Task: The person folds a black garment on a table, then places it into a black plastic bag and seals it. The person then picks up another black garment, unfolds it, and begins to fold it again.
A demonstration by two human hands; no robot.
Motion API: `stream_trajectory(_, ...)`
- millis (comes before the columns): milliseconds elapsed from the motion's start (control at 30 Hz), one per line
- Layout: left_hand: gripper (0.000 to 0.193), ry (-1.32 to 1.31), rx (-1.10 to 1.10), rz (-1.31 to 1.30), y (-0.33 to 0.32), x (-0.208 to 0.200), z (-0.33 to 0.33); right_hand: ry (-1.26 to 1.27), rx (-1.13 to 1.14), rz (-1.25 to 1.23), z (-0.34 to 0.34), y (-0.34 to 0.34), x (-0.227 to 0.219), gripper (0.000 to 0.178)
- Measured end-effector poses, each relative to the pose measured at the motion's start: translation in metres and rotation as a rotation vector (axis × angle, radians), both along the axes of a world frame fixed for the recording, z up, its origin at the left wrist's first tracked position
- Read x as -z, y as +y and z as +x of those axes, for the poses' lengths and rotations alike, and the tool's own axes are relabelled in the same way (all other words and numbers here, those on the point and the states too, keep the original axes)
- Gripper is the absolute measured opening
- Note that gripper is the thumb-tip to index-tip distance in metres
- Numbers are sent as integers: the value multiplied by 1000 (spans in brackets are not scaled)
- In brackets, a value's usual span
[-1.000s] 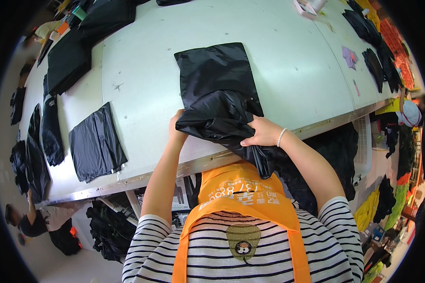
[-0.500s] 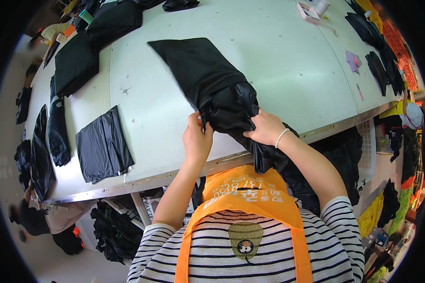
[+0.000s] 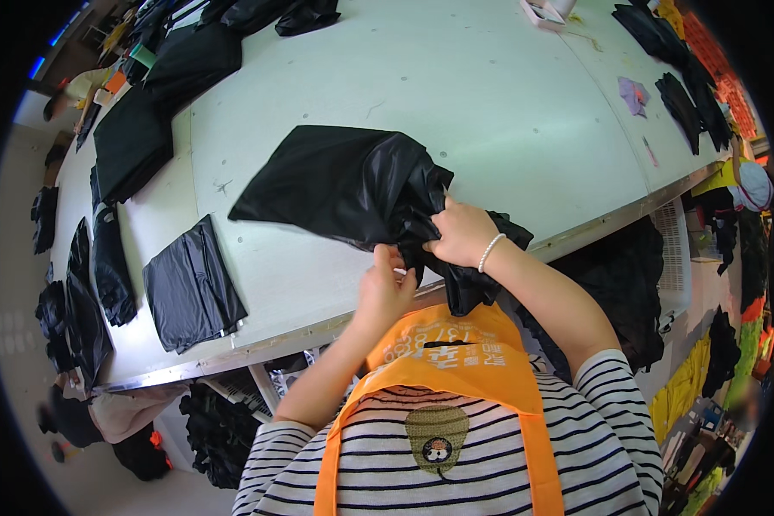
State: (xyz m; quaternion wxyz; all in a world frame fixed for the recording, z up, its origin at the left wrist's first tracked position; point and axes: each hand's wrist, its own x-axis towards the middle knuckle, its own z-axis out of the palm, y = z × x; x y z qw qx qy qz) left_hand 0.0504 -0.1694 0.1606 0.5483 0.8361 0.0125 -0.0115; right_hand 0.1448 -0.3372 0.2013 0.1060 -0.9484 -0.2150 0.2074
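A shiny black garment [image 3: 331, 185] lies partly on the white table in front of me, its smooth end pointing left and its gathered end hanging over the near edge. The fingers of my left hand [image 3: 387, 282] are bent round the lower side of the gathered part, gripping the cloth. Just to the right, my right hand [image 3: 463, 234], with a beaded bracelet at the wrist, is closed on the bunched fabric. Which part of the garment this is, I cannot tell; the folds hide the fingertips. A folded black garment [image 3: 193, 285] rests on the table to the left.
On the white table [image 3: 507, 103], stacks of black garments [image 3: 133, 142] line the far left. A purple cloth [image 3: 634, 95] and a pink tray [image 3: 543, 15] sit at the right. Black fabric [image 3: 615, 288] hangs under the table edge. Other people are at both sides.
The garment's smooth end has swung left and nearer to me. My left hand has moved right and down, closer to my right hand, which has shifted slightly left.
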Motion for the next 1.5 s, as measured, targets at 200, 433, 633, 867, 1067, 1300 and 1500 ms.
stream_trajectory(200,25,-366,-12,655,10,-59,102,-127,-152,-75,-23,4,-7,30)
stream_trajectory(433,17,-271,276,861,1,-29,155,-58,-241,-89,-37,7,-14,30)
stream_trajectory(633,9,-606,420,441,-71,-44,86,-400,-51,315,-31,-2,34,15)
stream_trajectory(867,83,-667,-37,450,-3,-57,41,-125,543,566,-28,-35,8,48)
stream_trajectory(1067,23,-332,68,464,-14,-17,68,-332,575,536,-21,-38,9,48)
stream_trajectory(1300,38,-554,332,492,-10,-12,37,-376,656,659,-16,-49,13,41)
stream_trajectory(1500,49,-703,276,429,-2,-41,33,-460,713,968,-9,-42,28,25)
